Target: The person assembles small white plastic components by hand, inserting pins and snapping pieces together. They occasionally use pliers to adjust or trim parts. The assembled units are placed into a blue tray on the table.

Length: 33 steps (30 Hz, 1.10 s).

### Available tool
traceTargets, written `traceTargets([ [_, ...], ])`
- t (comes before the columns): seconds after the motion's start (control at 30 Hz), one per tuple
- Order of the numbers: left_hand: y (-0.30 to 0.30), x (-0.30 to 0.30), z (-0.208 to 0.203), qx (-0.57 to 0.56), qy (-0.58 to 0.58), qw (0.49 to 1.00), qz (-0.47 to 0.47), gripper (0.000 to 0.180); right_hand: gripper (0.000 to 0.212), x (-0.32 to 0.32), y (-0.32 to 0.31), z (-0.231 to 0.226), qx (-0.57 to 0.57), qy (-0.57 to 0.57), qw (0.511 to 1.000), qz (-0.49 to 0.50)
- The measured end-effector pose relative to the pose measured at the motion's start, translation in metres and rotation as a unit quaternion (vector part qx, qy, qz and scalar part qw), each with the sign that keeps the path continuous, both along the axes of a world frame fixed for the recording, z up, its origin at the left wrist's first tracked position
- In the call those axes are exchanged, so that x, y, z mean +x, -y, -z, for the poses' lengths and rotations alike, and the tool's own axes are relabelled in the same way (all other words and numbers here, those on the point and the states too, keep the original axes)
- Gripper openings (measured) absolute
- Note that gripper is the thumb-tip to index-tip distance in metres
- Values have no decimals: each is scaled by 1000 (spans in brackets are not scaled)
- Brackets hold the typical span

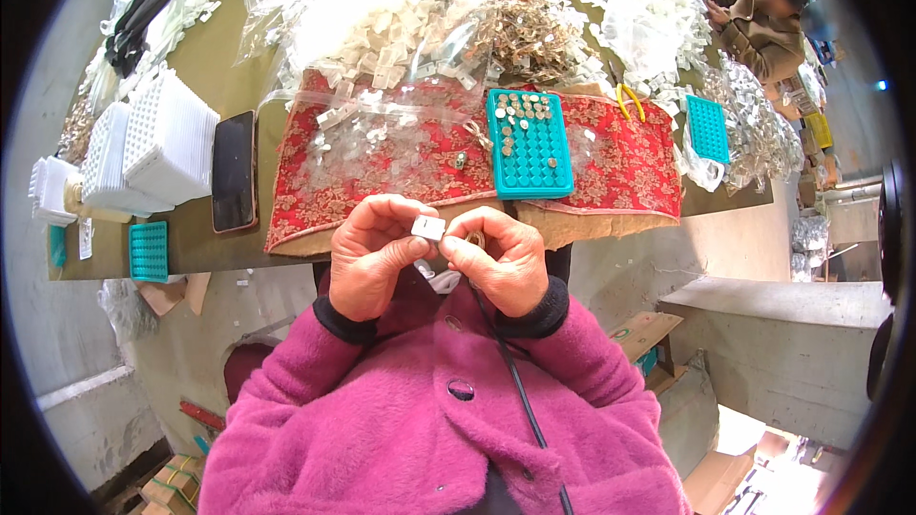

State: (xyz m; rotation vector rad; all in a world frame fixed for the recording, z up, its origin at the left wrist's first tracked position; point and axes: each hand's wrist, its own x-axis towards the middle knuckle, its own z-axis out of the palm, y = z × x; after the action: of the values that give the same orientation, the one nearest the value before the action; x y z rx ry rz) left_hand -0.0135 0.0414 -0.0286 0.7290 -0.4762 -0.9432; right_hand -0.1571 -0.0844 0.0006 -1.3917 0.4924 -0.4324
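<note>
A small white plastic housing (428, 227) with a dark slot is held in front of my chest, just off the table's near edge. My left hand (370, 256) pinches it between thumb and fingers. The thumb and forefinger of my right hand (503, 262) close at its right corner; whether a smaller part is between them is hidden. Beyond my hands, a teal pitted tray (528, 167) lies on a red patterned cloth (439, 167), with several small round metal pieces in its far pits. A small metal part (461, 160) rests left of the tray.
Heaps of white plastic pieces (386, 52) and brass-coloured metal parts (534, 33) cover the far table. Yellow-handled pliers (630, 103) lie right of the tray. A phone (235, 172) and stacked white trays (170, 138) stand left. Another person (763, 29) sits at the far right.
</note>
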Motion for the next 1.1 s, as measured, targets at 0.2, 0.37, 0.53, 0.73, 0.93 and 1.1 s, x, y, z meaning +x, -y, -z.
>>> traceTargets([
  [0.2, -6, 1, -3, 17, 62, 998, 10, 36, 11, -4, -2, 2, 109, 5, 994, 1],
  [0.37, -6, -4, -3, 14, 94, 995, 6, 34, 9, -8, 0, -2, 102, -20, 994, -24],
  [0.53, -20, 18, -9, 76, 74, 993, -58, 29, 12, 5, 3, 3, -124, 9, 991, 51],
  [0.73, -34, 48, -11, 39, 39, 993, -101, 25, 9, 31, 30, 16, -559, -84, 824, 42],
  [0.93, -31, 40, -6, 38, -28, 996, -80, 25, 11, 60, 33, 35, -666, -230, 709, -3],
  [1.1, -32, 45, -4, 31, -72, 995, -58, 19, 8, 62, 34, 30, -657, -202, 726, 7],
])
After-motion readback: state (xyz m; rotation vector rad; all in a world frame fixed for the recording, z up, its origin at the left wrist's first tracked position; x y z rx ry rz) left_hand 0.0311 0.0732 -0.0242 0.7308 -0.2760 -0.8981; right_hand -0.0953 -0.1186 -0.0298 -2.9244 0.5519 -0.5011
